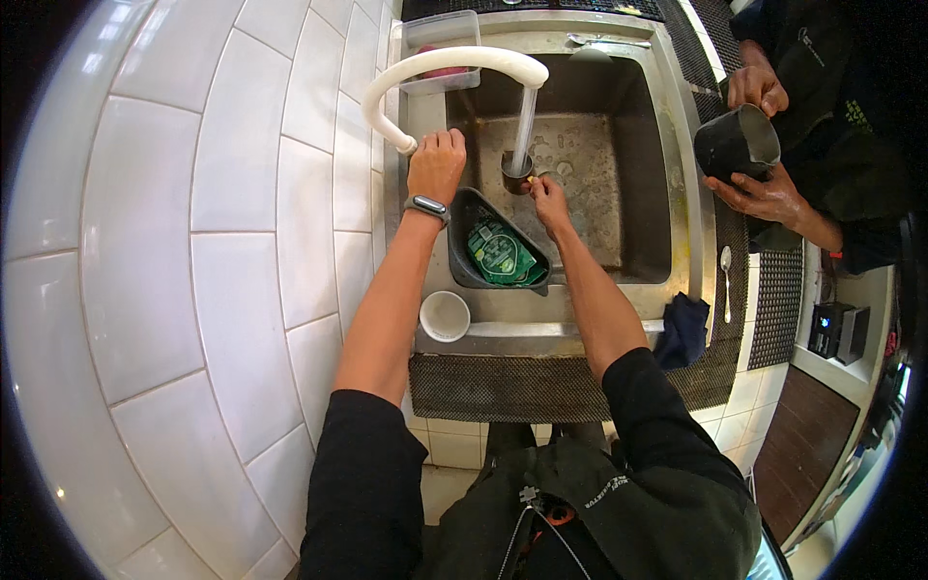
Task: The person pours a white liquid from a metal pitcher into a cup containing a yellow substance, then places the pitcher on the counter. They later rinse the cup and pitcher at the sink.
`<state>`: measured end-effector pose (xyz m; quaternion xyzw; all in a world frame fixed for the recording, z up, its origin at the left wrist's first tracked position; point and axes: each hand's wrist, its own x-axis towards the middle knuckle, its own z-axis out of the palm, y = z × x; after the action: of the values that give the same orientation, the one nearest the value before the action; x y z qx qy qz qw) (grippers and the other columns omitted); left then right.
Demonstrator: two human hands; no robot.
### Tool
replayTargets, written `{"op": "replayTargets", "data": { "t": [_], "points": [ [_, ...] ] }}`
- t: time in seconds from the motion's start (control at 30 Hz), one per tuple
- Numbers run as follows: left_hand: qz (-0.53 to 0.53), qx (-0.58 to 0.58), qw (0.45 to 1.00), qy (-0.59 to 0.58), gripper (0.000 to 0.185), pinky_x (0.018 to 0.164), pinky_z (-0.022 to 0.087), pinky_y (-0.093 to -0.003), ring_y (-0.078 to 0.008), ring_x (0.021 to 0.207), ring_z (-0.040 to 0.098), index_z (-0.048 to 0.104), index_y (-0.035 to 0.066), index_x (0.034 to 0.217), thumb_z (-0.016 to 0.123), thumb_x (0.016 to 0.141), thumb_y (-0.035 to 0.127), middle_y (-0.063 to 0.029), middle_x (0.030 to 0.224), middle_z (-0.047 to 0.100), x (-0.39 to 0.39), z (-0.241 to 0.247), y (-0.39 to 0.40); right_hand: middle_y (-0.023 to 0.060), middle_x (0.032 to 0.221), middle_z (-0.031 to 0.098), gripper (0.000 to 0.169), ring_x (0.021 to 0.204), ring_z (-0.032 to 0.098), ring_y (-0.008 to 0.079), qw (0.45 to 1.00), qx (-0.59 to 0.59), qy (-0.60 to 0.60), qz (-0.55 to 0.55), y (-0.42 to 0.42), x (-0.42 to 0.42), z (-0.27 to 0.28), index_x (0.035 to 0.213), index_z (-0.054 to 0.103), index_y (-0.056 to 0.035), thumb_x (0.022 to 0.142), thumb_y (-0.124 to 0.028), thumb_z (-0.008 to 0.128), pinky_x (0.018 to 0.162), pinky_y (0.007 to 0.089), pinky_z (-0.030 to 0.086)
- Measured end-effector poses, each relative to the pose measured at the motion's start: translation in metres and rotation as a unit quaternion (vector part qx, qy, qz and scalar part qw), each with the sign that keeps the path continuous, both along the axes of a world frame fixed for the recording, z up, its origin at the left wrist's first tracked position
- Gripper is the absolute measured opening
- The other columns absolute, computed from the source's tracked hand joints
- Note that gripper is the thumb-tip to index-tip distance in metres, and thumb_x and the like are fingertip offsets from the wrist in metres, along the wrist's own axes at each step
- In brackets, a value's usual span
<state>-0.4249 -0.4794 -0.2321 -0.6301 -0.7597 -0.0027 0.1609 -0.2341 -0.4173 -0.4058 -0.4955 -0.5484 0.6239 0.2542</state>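
Observation:
My left hand [437, 159] curls its fingers over the foot of a white gooseneck faucet [464, 56]; the part under the fingers is hidden. A stream of water [525, 119] runs from the spout. In my right hand [547, 203] is the handle of a small metal cup [513, 177], held inside the stainless steel sink [631, 254] with the stream falling into it. Between my forearms, a dark grey corner basket [462, 268] at the sink's near left corner holds a green packet with writing [502, 252].
A white cup [445, 317] stands by my left forearm. On the right are a dark blue cloth [683, 330] and a spoon [726, 283]. A clear plastic container [442, 32] sits behind the faucet. To the right, another person's hands [779, 196] hold a dark pitcher [732, 145].

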Motion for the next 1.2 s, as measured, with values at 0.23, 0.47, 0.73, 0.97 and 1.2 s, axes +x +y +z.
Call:
{"op": "replayTargets", "data": {
  "t": [0.23,0.47,0.73,0.97,1.2],
  "points": [
    [-0.012,-0.199,0.978,-0.069,0.017,0.067,0.053,-0.0403,-0.0344,0.082,0.064,0.054,0.002,0.090,0.063,0.078,0.010,-0.0145,0.084,0.063,-0.008,0.030,0.012,0.0009,0.074,0.052,0.032,0.069,0.043,0.0115,1.000,0.007,0.002,0.004,-0.002,0.004,0.002,0.085,0.059,-0.0010,0.097,-0.027,0.046,0.066,0.0276,0.038],
    [0.003,-0.108,0.990,-0.096,0.026,0.073,0.053,-0.0407,-0.0332,0.091,0.061,0.056,0.004,0.093,0.070,0.071,0.009,-0.0151,0.093,0.062,-0.014,0.006,0.009,0.0001,0.072,0.051,0.031,0.067,0.042,0.0110,1.000,0.005,0.000,-0.012,0.001,0.008,-0.003,0.082,0.059,-0.0017,0.097,-0.026,0.046,0.065,0.0267,0.038],
    [0.017,-0.065,0.997,-0.043,0.031,0.076,0.051,-0.0414,-0.0357,0.090,0.061,0.055,0.005,0.093,0.073,0.067,0.008,-0.0157,0.090,0.062,0.002,0.004,0.003,0.0006,0.073,0.053,0.031,0.069,0.046,0.0115,1.000,-0.006,0.018,-0.016,-0.004,0.006,0.001,0.086,0.062,-0.0005,0.096,-0.026,0.048,0.067,0.0276,0.040],
    [0.009,-0.215,0.969,-0.119,0.031,0.078,0.051,-0.0456,-0.0368,0.090,0.061,0.056,0.005,0.094,0.073,0.068,0.008,-0.0169,0.094,0.062,-0.020,0.027,0.025,0.0113,0.085,0.066,0.031,0.079,0.059,0.0220,0.996,0.047,-0.066,0.038,0.007,0.032,0.008,0.091,0.064,0.0008,0.094,-0.027,0.050,0.074,0.0357,0.045],
    [0.037,-0.240,0.963,-0.115,0.018,0.077,0.053,-0.0451,-0.0365,0.089,0.063,0.059,0.004,0.092,0.063,0.075,0.003,-0.0192,0.092,0.063,-0.012,0.034,0.029,0.0151,0.087,0.068,0.023,0.084,0.065,0.0298,0.836,0.291,-0.398,0.241,0.023,0.077,0.053,0.086,0.068,-0.0025,0.085,-0.023,0.057,0.074,0.0395,0.048]
  ]
}}
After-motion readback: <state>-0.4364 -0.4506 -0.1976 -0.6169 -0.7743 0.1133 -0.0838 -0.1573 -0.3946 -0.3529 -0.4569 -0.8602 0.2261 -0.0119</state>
